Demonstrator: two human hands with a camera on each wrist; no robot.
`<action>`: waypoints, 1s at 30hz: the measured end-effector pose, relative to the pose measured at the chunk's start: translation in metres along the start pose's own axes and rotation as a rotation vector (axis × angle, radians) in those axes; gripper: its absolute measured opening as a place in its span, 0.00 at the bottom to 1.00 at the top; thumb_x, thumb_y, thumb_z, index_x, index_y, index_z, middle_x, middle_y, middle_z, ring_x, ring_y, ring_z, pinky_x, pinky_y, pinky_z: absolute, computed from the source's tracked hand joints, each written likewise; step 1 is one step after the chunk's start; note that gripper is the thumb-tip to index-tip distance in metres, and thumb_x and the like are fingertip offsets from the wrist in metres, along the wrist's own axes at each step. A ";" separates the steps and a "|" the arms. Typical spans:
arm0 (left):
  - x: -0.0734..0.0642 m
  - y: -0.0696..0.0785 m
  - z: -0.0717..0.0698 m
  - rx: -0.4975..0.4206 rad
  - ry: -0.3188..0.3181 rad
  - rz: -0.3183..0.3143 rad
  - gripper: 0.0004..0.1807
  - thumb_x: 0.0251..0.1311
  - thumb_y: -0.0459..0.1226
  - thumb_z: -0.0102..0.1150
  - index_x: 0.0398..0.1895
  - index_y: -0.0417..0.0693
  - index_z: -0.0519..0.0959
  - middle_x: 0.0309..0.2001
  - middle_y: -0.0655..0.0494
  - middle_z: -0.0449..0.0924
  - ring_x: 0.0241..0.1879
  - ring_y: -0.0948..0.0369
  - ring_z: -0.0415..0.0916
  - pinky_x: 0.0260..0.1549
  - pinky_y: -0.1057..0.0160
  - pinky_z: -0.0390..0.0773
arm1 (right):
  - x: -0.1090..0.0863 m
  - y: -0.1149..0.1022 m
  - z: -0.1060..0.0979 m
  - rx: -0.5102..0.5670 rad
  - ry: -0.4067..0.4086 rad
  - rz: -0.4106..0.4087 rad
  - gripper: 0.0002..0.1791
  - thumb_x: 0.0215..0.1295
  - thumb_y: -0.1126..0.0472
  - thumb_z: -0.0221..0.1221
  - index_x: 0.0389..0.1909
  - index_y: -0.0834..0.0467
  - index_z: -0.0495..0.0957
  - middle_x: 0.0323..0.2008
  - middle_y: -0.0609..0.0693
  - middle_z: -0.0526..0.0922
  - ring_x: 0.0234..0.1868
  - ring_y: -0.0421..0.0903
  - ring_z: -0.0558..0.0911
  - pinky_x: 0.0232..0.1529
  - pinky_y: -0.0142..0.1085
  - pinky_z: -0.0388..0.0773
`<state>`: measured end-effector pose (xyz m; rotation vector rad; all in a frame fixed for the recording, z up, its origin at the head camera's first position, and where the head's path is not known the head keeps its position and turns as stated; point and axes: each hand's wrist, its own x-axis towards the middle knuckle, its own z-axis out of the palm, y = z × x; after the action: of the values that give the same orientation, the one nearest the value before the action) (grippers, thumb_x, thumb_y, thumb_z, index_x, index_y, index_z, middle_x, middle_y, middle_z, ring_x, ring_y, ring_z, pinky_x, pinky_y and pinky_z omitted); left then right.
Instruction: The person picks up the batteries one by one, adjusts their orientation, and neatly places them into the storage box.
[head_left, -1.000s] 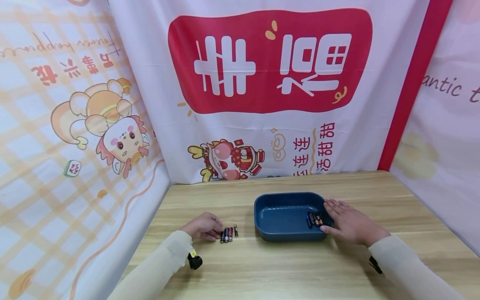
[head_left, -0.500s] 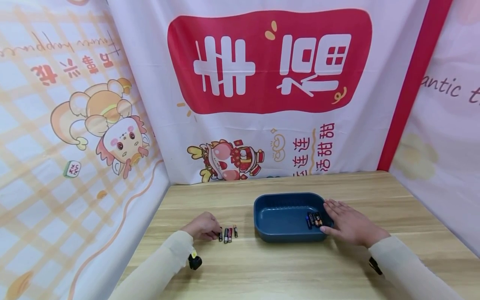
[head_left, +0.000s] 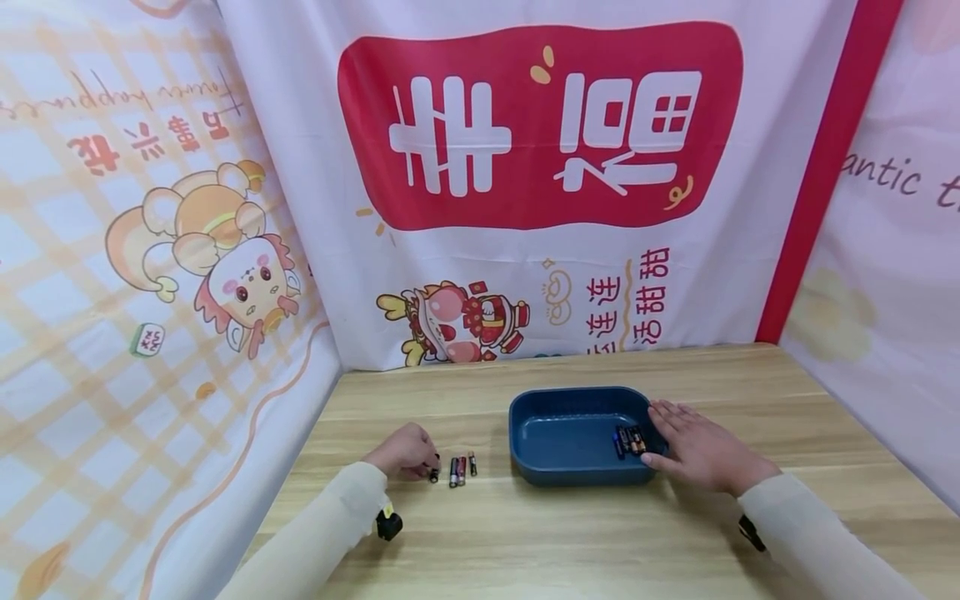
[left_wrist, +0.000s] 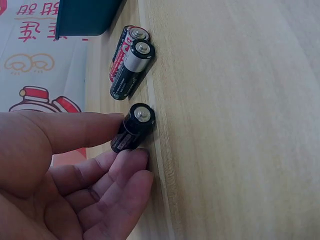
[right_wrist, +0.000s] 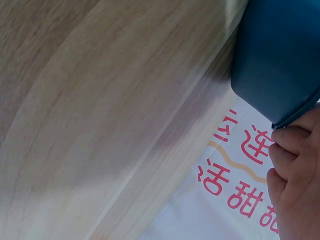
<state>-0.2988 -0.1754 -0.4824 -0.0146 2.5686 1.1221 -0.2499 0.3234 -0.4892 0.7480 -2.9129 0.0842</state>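
Note:
My left hand (head_left: 408,452) pinches a black battery (left_wrist: 134,127) between thumb and fingers, its button end facing the left wrist camera. The battery is low at the wooden table, just left of the others. Beside it lie a black-and-silver battery (head_left: 453,472), a red battery (head_left: 462,472) and a thinner dark battery (head_left: 472,463). My right hand (head_left: 697,444) rests with extended fingers on the right rim of a dark blue bin (head_left: 555,477), thumb apart at the front. Several batteries (head_left: 630,439) lie side by side inside the bin's right end.
The wooden table (head_left: 525,542) runs back to a white printed cloth (head_left: 300,250) hung behind it. More printed cloth hangs along the left and right sides.
My left hand has drawn the black battery left, away from the row, opening a gap to the black-and-silver one. The right hand and the bin have stayed in place.

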 end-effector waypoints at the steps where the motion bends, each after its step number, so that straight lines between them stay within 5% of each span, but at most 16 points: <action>1: 0.000 0.001 0.000 0.008 0.005 -0.001 0.05 0.51 0.27 0.67 0.24 0.39 0.79 0.27 0.49 0.81 0.22 0.57 0.76 0.22 0.59 0.82 | 0.000 0.000 0.000 -0.002 0.002 -0.001 0.48 0.68 0.30 0.45 0.69 0.68 0.61 0.71 0.63 0.59 0.72 0.61 0.56 0.71 0.55 0.53; 16: 0.009 0.001 0.004 0.128 0.014 -0.015 0.06 0.52 0.24 0.64 0.33 0.40 0.80 0.33 0.50 0.76 0.29 0.56 0.75 0.23 0.58 0.82 | 0.000 0.001 -0.001 0.009 0.005 -0.004 0.49 0.68 0.29 0.44 0.70 0.69 0.61 0.71 0.63 0.59 0.72 0.61 0.56 0.71 0.55 0.53; 25: 0.008 -0.008 -0.003 -0.001 -0.016 0.058 0.12 0.55 0.22 0.55 0.44 0.32 0.79 0.33 0.47 0.75 0.26 0.57 0.73 0.23 0.60 0.83 | -0.001 0.001 -0.001 0.012 -0.003 -0.003 0.49 0.67 0.29 0.44 0.70 0.68 0.61 0.71 0.63 0.58 0.72 0.61 0.56 0.70 0.55 0.53; 30: 0.008 -0.005 -0.010 -0.149 -0.044 0.028 0.15 0.61 0.24 0.53 0.51 0.29 0.77 0.36 0.44 0.76 0.30 0.55 0.75 0.29 0.58 0.85 | -0.001 0.002 0.000 0.005 -0.002 -0.001 0.48 0.68 0.30 0.44 0.70 0.68 0.60 0.71 0.63 0.58 0.72 0.61 0.56 0.70 0.55 0.53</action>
<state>-0.3088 -0.1854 -0.4824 0.0105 2.4488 1.3068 -0.2498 0.3260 -0.4897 0.7506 -2.9151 0.0914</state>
